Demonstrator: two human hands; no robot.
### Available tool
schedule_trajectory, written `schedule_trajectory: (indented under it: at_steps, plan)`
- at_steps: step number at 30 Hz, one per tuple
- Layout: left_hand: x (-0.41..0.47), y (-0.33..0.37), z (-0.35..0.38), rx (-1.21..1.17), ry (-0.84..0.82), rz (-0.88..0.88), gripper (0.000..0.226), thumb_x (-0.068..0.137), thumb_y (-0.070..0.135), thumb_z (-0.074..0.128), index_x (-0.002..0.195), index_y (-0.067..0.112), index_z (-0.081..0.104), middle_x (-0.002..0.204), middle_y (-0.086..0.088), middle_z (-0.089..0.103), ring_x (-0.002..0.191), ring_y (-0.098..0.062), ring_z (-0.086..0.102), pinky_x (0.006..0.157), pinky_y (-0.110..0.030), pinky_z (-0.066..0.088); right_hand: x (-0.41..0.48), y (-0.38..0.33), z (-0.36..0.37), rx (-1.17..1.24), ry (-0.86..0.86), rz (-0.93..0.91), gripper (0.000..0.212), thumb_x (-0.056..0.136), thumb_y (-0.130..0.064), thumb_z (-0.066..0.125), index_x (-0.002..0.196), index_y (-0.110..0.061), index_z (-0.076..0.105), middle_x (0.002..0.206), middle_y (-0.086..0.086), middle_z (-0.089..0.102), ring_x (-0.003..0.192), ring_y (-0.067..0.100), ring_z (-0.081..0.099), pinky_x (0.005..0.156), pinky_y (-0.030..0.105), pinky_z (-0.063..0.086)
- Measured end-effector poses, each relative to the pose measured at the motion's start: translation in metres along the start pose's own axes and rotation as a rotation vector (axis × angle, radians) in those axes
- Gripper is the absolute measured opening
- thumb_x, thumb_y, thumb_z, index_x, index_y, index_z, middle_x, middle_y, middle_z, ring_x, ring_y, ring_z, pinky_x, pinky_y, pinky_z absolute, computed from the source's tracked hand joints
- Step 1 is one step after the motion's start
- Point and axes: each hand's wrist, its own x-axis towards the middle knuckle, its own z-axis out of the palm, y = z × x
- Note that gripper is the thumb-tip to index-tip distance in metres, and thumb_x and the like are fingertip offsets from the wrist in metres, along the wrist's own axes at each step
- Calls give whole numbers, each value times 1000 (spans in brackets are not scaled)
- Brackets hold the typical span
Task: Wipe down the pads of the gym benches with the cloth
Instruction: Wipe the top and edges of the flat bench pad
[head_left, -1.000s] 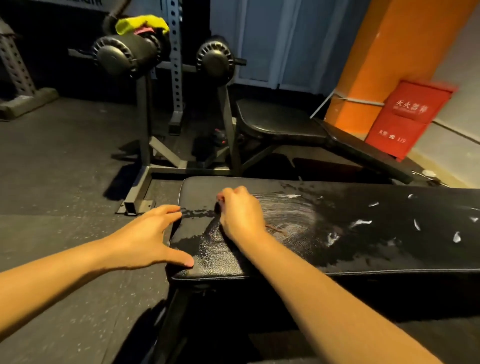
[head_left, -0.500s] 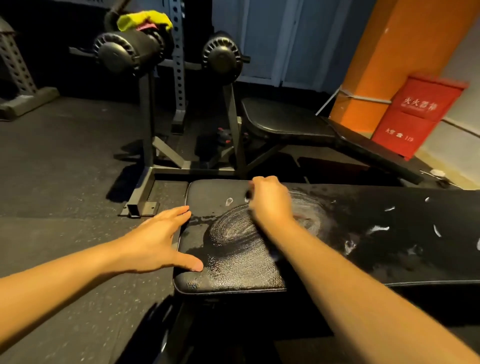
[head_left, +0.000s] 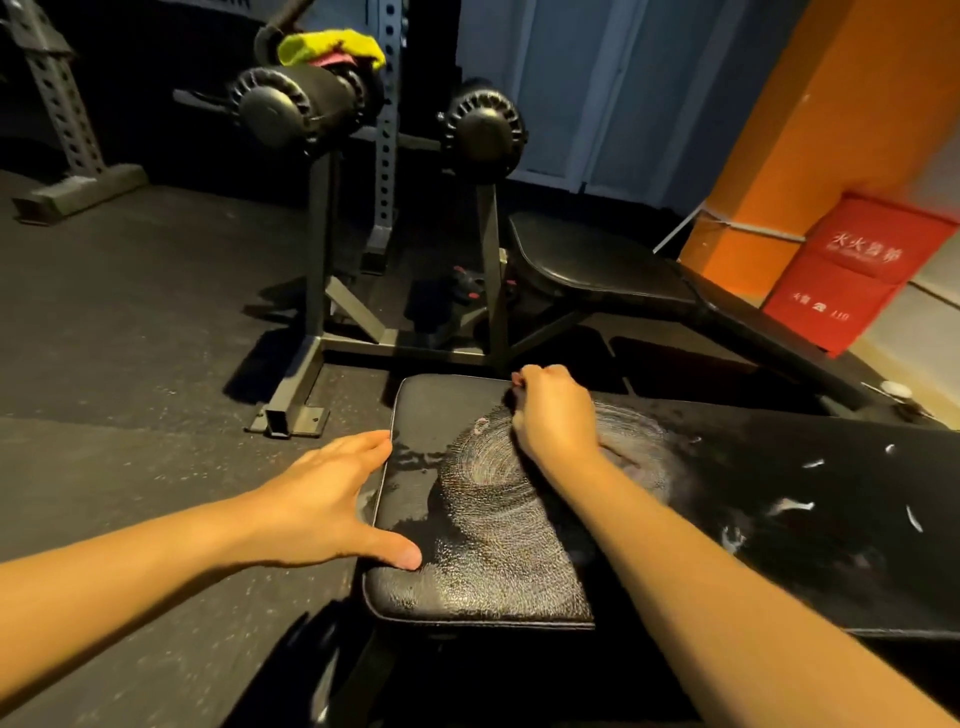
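Note:
A black bench pad (head_left: 519, 571) lies across in front of me, wet with swirled wipe marks and white foam flecks toward the right. My right hand (head_left: 558, 415) sits fisted on the pad near its far edge, fingers curled round a dark cloth (head_left: 511, 405) that is almost wholly hidden beneath it. My left hand (head_left: 332, 499) rests flat against the pad's left end, fingers straight along the edge and thumb lying on the top surface.
A second black bench (head_left: 597, 265) stands behind, with foam leg rollers (head_left: 291, 111) on a steel frame. A yellow cloth (head_left: 332, 44) lies on the left roller. A red box (head_left: 852, 270) leans by the orange pillar (head_left: 831, 119). Dark rubber floor spreads to the left.
My right hand has swept with the cloth from the pad's near left part toward its far edge, leaving a wider circle of wet streaks. My left hand has stayed at the pad's end.

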Motion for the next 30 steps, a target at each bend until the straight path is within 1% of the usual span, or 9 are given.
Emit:
schedule_trajectory:
  at_steps: [3,6,8,12,17,20,22,26,30]
  plan:
    - [-5,2,0,-12,6,28,148,45,103,59,164,30,9,165,22,4,154,-3,5,127,-33,11,-37,-76,7,140,-60,-279,21,98,-18,56,117,-16,65,111,13,60,93,38,65,73,40,49]
    - [-7,2,2,-95,0,49,139,52,93,68,163,34,8,162,25,-1,154,-2,3,126,-29,9,-98,-52,0,200,-99,-528,19,89,-22,59,108,-26,63,90,3,56,67,30,62,53,34,42]
    - [-4,0,4,-106,-15,34,146,49,94,67,163,31,2,165,22,-2,154,-3,-1,126,-28,6,-81,-3,-6,136,-40,-391,18,94,-23,57,111,-29,62,93,2,59,74,29,64,60,36,48]
    - [-3,1,4,-48,-22,9,150,50,95,65,165,23,1,171,11,-3,156,-7,-2,129,-39,8,6,38,-11,-35,30,7,18,101,-21,55,113,-10,64,111,15,61,100,41,65,78,42,50]
    - [-7,0,4,-23,14,35,142,53,96,61,164,29,5,170,14,3,156,-7,2,129,-38,11,-33,-75,12,178,-65,-343,19,99,-22,55,114,-19,66,108,10,60,93,35,64,75,39,47]
    - [-10,-5,11,-115,12,23,145,49,99,59,164,31,4,169,18,3,154,-3,2,127,-34,11,-96,-37,1,283,-144,-587,22,100,-32,47,115,-27,62,95,-3,52,75,22,59,63,35,47]
    - [-8,-8,13,-148,15,26,147,46,99,60,164,31,4,169,18,2,153,-1,2,126,-31,9,-86,14,-10,183,-101,-510,18,100,-33,49,113,-30,61,94,-4,53,78,21,60,64,33,47]
    - [-7,-3,9,-105,20,15,142,53,92,65,165,25,9,170,13,6,155,-6,4,128,-34,10,1,53,-16,-84,24,-60,20,103,-24,51,109,-8,63,107,15,60,98,42,63,82,46,52]
    - [-10,5,0,-43,-28,-7,140,55,86,68,165,21,10,171,8,6,157,-11,6,128,-38,13,-27,-46,3,74,-40,-181,23,99,-21,58,121,-15,65,119,13,61,98,37,64,80,41,50]
